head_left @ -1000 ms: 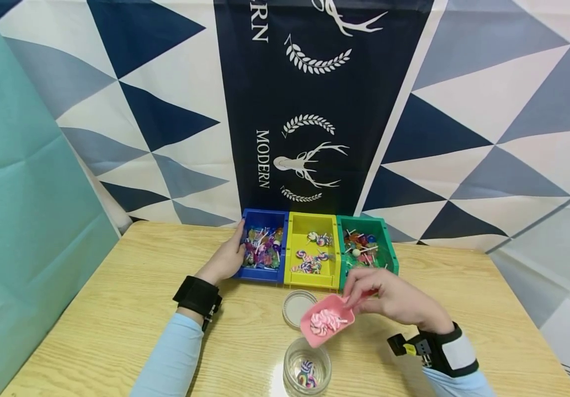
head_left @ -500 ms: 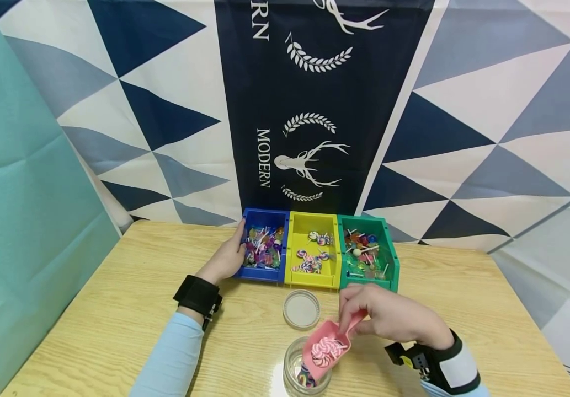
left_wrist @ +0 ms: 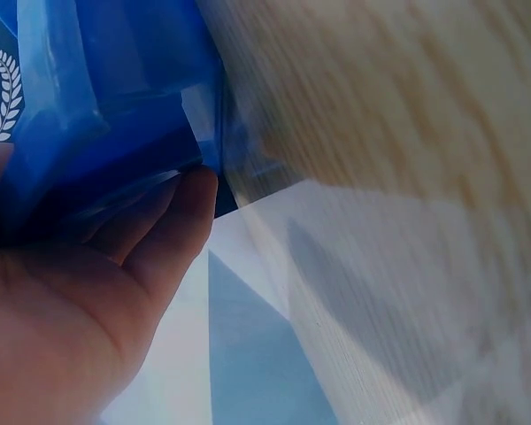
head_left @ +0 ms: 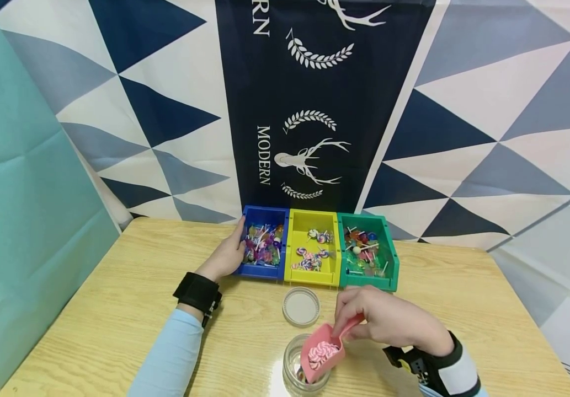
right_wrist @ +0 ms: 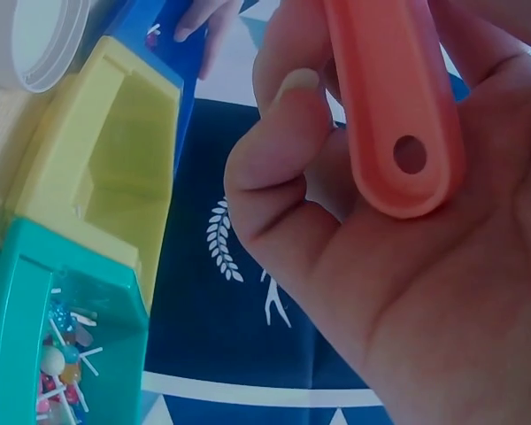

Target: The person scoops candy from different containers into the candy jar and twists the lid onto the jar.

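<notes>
My right hand (head_left: 386,320) grips the handle of a pink scoop (head_left: 335,363), pinched between thumb and fingers. In the right wrist view, the handle's end with its hole (right_wrist: 411,154) lies against the palm. Pink-and-white swirl lollipops (head_left: 321,354) fill the scoop, which tilts down over the mouth of a clear jar (head_left: 289,364). The scoop hides much of the lollipops inside the jar. My left hand (head_left: 223,258) holds the left side of a blue bin (head_left: 260,271), with fingers around its wall in the left wrist view.
Beside the blue bin stand a yellow bin (head_left: 313,221) with some swirl lollipops and a green bin (head_left: 370,282) with mixed ball lollipops. A round lid (head_left: 301,306) lies on the wooden table (head_left: 116,309) between bins and jar. A patterned cloth (head_left: 309,82) hangs behind.
My right hand has brought the loaded scoop down toward me, from above the lid to over the jar mouth, tipping it more steeply. My left hand has stayed on the blue bin.
</notes>
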The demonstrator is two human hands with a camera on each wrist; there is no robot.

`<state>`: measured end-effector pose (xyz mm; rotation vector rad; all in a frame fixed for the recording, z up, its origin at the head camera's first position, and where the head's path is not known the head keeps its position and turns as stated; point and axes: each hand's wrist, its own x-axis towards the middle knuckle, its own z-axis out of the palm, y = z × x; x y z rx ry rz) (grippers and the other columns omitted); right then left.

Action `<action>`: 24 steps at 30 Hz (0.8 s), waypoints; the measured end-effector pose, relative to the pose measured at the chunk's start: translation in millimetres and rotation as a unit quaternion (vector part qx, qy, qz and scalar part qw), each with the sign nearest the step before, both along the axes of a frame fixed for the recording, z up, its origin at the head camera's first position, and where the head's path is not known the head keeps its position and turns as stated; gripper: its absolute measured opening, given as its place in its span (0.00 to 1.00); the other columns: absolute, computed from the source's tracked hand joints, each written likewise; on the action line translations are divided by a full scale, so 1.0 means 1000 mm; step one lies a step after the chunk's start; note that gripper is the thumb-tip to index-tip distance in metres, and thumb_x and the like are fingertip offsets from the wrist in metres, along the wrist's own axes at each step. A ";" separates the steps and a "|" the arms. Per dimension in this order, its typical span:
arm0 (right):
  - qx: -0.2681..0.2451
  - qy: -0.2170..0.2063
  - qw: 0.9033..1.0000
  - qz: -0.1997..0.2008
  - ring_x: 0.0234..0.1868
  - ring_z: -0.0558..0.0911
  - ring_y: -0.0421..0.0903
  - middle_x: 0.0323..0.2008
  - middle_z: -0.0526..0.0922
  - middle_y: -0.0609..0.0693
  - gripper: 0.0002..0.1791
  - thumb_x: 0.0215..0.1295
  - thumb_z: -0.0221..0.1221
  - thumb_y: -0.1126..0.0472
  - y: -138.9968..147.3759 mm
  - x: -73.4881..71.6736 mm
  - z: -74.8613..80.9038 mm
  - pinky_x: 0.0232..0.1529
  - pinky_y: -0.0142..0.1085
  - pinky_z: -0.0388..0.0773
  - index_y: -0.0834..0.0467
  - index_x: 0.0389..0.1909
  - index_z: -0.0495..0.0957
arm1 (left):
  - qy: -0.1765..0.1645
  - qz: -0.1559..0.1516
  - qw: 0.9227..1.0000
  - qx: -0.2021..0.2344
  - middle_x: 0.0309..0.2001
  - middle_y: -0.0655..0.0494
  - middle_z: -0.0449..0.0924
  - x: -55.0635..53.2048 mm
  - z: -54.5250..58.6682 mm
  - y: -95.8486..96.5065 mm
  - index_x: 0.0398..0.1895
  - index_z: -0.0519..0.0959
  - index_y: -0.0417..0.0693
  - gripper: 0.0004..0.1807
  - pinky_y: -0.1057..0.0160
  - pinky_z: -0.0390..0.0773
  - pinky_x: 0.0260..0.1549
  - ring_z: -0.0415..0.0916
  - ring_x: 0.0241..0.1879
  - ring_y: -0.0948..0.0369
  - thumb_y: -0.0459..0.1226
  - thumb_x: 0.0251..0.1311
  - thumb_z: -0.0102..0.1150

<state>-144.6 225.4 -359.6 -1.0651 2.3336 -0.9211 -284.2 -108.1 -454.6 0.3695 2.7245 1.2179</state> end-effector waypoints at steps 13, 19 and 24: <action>0.002 0.019 1.000 -0.004 0.43 0.76 0.37 0.38 0.80 0.33 0.12 0.61 0.69 0.64 -0.002 0.006 0.005 0.43 0.32 0.79 0.43 0.40 0.90 | 0.003 0.002 1.000 0.003 0.79 0.47 0.41 -0.001 0.000 0.000 0.81 0.33 0.52 0.35 0.54 0.73 0.36 0.75 0.36 0.51 0.35 0.79 0.34; 0.012 0.023 1.000 -0.014 0.42 0.75 0.37 0.38 0.79 0.32 0.10 0.61 0.69 0.62 -0.004 0.007 0.008 0.42 0.32 0.78 0.42 0.39 0.90 | 0.008 0.002 1.000 0.001 0.79 0.45 0.42 -0.001 -0.001 0.000 0.81 0.33 0.51 0.35 0.52 0.70 0.50 0.70 0.61 0.49 0.34 0.79 0.35; 0.016 0.062 0.998 -0.011 0.42 0.75 0.36 0.37 0.80 0.30 0.09 0.61 0.70 0.60 -0.007 0.011 0.012 0.42 0.32 0.77 0.42 0.40 0.89 | 0.009 0.000 1.000 0.002 0.79 0.45 0.42 -0.002 -0.002 0.000 0.81 0.34 0.51 0.35 0.54 0.68 0.46 0.72 0.56 0.50 0.34 0.79 0.35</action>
